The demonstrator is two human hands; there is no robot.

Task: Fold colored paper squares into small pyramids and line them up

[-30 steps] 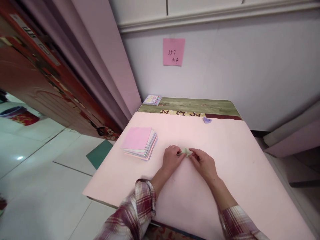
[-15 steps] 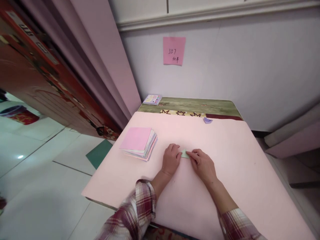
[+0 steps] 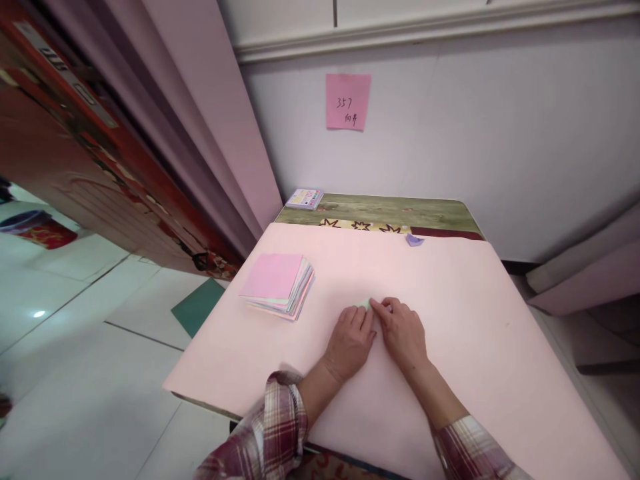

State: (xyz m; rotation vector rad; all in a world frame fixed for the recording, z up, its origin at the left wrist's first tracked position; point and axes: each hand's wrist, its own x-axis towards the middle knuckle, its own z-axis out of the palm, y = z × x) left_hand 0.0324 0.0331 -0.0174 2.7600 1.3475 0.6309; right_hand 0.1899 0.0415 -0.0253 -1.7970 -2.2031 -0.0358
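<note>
A small piece of pale green folded paper (image 3: pixel 363 303) lies flat on the pink-covered table (image 3: pixel 480 333), mostly hidden by my fingers. Over its lower part lies my left hand (image 3: pixel 353 340), fingers close together and pressing it down. The index finger and thumb of my right hand (image 3: pixel 401 330) are closed at the paper's right edge, its other fingers curled. Only a sliver of green shows above the left fingertips. To the left of my hands sits a stack of square coloured paper (image 3: pixel 273 277) with a pink sheet on top.
A small purple folded paper (image 3: pixel 415 240) rests near the table's far edge. Behind it is a green wood-patterned strip (image 3: pixel 385 205) with a packet of cards or paper (image 3: pixel 305 199). A pink note (image 3: pixel 349 101) hangs on the wall. A dark green sheet (image 3: pixel 197 308) lies on the floor.
My left hand has shifted right and toward me, its fingers now covering most of the green paper. The right hand stays at the paper's right edge.
</note>
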